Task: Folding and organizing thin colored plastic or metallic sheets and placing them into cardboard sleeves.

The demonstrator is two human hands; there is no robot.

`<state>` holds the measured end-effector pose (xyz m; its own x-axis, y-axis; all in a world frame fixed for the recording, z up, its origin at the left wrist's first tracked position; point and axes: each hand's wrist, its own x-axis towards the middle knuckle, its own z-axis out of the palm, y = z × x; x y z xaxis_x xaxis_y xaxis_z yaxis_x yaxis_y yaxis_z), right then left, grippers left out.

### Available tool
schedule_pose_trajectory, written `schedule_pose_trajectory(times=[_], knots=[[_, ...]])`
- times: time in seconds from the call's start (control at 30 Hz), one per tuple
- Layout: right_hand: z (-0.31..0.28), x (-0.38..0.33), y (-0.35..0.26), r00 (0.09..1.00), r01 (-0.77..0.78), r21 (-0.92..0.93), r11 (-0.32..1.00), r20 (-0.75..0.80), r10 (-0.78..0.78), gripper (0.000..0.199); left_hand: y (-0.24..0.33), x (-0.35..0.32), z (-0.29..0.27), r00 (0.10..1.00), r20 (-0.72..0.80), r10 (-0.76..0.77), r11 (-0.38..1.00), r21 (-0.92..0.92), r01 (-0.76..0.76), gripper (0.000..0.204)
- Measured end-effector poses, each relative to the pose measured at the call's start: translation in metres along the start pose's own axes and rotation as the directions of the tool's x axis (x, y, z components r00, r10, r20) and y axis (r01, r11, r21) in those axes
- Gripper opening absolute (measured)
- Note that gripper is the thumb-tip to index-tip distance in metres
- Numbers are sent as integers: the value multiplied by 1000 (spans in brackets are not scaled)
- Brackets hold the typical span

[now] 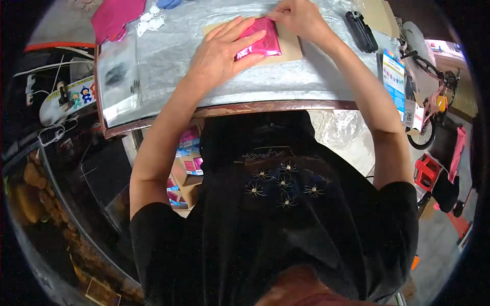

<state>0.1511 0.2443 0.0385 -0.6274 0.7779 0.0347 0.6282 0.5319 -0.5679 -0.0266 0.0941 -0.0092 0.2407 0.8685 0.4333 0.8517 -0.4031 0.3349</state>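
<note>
There is one view only, from a camera on the person's head, looking steeply down and forward over the black shirt (286,219) to the table (214,109). It sits close, with both forearms reaching up from below. The wide lens bends the table edge.

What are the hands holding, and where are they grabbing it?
The left hand lies flat on a shiny pink packet, pressing its left side onto the cardboard. The right hand pinches the packet's top right corner.
</note>
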Motion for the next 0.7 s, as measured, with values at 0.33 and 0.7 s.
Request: schedule_pose_trajectory(times=[0.33, 0.7], knots=[[13, 15, 28, 979, 192, 191, 963, 27, -201, 22, -2, -1, 2, 1000, -9, -11, 1000, -9, 10, 49], [10, 1, -1, 997, -78, -3, 997, 23, 78, 16, -2, -3, 3, 1000, 6, -29, 1000, -6, 29, 50]])
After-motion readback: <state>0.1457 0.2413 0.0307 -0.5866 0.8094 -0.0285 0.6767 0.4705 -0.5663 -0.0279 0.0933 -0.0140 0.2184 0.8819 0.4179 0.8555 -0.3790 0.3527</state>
